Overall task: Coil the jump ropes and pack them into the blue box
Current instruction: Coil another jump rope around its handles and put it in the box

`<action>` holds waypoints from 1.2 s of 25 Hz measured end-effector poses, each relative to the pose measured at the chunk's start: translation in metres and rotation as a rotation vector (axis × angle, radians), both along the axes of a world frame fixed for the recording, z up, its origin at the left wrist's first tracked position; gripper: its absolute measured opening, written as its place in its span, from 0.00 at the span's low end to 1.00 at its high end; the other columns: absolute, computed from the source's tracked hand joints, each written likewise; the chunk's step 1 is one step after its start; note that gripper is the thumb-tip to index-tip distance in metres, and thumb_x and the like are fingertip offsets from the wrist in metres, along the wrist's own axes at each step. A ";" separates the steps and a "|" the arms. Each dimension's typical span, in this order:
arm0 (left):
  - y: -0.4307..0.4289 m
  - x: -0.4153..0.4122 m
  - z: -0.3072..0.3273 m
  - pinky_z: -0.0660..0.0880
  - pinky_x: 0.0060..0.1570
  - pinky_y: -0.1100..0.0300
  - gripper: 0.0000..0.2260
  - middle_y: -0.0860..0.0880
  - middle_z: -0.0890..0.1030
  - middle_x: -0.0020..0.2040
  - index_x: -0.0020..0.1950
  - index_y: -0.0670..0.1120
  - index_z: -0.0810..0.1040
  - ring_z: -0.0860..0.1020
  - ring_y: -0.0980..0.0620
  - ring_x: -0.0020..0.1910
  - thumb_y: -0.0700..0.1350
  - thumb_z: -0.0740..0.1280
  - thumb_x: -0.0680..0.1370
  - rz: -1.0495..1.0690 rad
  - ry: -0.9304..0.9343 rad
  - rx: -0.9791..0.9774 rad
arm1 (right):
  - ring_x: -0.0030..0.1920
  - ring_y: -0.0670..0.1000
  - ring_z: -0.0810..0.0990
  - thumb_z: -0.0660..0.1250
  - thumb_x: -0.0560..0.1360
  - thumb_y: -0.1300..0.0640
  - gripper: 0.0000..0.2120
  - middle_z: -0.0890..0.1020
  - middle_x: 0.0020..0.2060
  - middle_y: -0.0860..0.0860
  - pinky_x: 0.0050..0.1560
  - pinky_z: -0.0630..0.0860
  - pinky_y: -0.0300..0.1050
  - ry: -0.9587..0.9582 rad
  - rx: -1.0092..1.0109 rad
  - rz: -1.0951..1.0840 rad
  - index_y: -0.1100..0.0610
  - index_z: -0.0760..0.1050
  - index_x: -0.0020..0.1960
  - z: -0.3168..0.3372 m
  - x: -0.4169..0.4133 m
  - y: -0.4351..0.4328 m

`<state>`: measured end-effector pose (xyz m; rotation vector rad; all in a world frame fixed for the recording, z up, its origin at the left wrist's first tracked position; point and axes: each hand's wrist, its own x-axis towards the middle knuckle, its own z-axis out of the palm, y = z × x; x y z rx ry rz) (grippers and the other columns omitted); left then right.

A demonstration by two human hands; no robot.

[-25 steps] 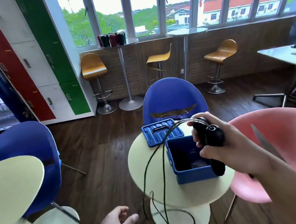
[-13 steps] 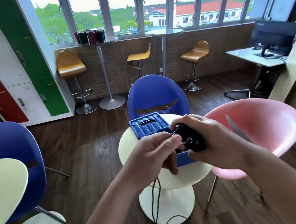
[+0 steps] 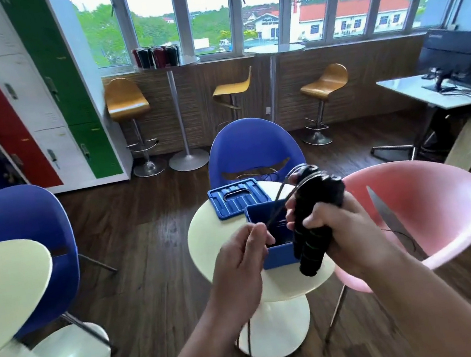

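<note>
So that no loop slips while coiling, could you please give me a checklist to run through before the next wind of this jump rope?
1. Grip: ok, right hand grips the black handles.
2. Guide: ok, left hand pinches the cord.
3. Access: ok, blue box open, lid beside it on the table.
4. Coiling done: not ok, slack hangs below the table.
5. Room in the box: cannot tell, hands hide it.

The left grip [image 3: 241, 259] and right grip [image 3: 339, 228] are bare hands on bare forearms.
</note>
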<state>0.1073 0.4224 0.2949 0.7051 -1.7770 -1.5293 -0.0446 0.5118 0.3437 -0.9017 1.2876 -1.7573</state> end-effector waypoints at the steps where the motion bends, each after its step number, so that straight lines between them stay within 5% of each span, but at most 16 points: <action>1: 0.008 0.000 -0.009 0.65 0.34 0.57 0.15 0.59 0.72 0.30 0.40 0.56 0.80 0.68 0.59 0.30 0.59 0.59 0.81 0.022 0.003 0.029 | 0.43 0.56 0.79 0.62 0.62 0.65 0.19 0.80 0.42 0.57 0.50 0.72 0.58 -0.139 -0.009 0.021 0.55 0.83 0.49 0.003 -0.001 0.001; 3: 0.026 -0.003 -0.022 0.62 0.34 0.56 0.15 0.57 0.70 0.30 0.40 0.55 0.81 0.67 0.57 0.30 0.59 0.60 0.80 0.049 0.043 0.100 | 0.40 0.55 0.81 0.61 0.63 0.63 0.18 0.81 0.40 0.56 0.51 0.72 0.61 -0.313 -0.035 0.068 0.53 0.84 0.47 0.004 -0.001 0.000; 7: 0.046 -0.004 -0.029 0.61 0.32 0.56 0.13 0.56 0.70 0.28 0.41 0.54 0.82 0.66 0.56 0.28 0.56 0.66 0.82 0.157 0.089 0.150 | 0.40 0.52 0.80 0.62 0.68 0.59 0.21 0.80 0.42 0.53 0.50 0.79 0.52 -0.518 -0.177 0.043 0.55 0.78 0.60 0.001 0.009 -0.004; 11: 0.052 -0.002 -0.032 0.63 0.26 0.61 0.11 0.50 0.73 0.29 0.37 0.57 0.77 0.67 0.56 0.26 0.55 0.75 0.76 0.179 0.200 0.345 | 0.38 0.51 0.78 0.67 0.73 0.54 0.12 0.79 0.39 0.52 0.49 0.76 0.51 -0.469 -0.205 -0.042 0.54 0.76 0.56 -0.002 0.017 -0.008; 16: 0.042 0.011 -0.039 0.64 0.24 0.63 0.17 0.45 0.77 0.31 0.46 0.43 0.75 0.68 0.54 0.26 0.53 0.78 0.72 0.148 0.225 0.448 | 0.40 0.56 0.82 0.70 0.72 0.59 0.10 0.82 0.40 0.56 0.49 0.79 0.55 -0.476 -0.197 -0.057 0.56 0.79 0.53 -0.009 0.032 -0.014; 21: 0.037 0.022 -0.039 0.80 0.39 0.55 0.14 0.44 0.83 0.38 0.51 0.41 0.77 0.81 0.47 0.36 0.50 0.75 0.76 0.069 0.106 0.366 | 0.55 0.63 0.85 0.67 0.75 0.57 0.12 0.84 0.50 0.59 0.54 0.83 0.61 -0.433 -0.187 -0.014 0.60 0.79 0.56 -0.014 0.026 -0.015; 25: 0.020 0.027 -0.027 0.79 0.56 0.55 0.17 0.52 0.87 0.52 0.58 0.52 0.80 0.84 0.52 0.56 0.58 0.70 0.73 0.111 0.037 0.210 | 0.61 0.64 0.83 0.67 0.74 0.58 0.14 0.84 0.45 0.57 0.62 0.80 0.59 -0.452 -0.181 -0.074 0.62 0.81 0.57 -0.017 0.028 -0.019; 27: 0.020 0.020 -0.015 0.79 0.54 0.57 0.18 0.55 0.87 0.49 0.57 0.54 0.81 0.84 0.53 0.53 0.64 0.66 0.74 0.132 0.053 0.133 | 0.61 0.60 0.83 0.68 0.75 0.57 0.15 0.84 0.46 0.57 0.59 0.81 0.57 -0.454 -0.176 -0.108 0.61 0.81 0.59 -0.017 0.034 -0.023; 30: 0.035 0.000 -0.001 0.78 0.37 0.62 0.18 0.54 0.84 0.38 0.53 0.51 0.78 0.83 0.53 0.37 0.64 0.58 0.83 0.220 0.039 0.178 | 0.50 0.55 0.83 0.66 0.79 0.56 0.11 0.84 0.47 0.56 0.45 0.82 0.50 -0.441 -0.164 -0.188 0.55 0.83 0.58 -0.021 0.044 -0.029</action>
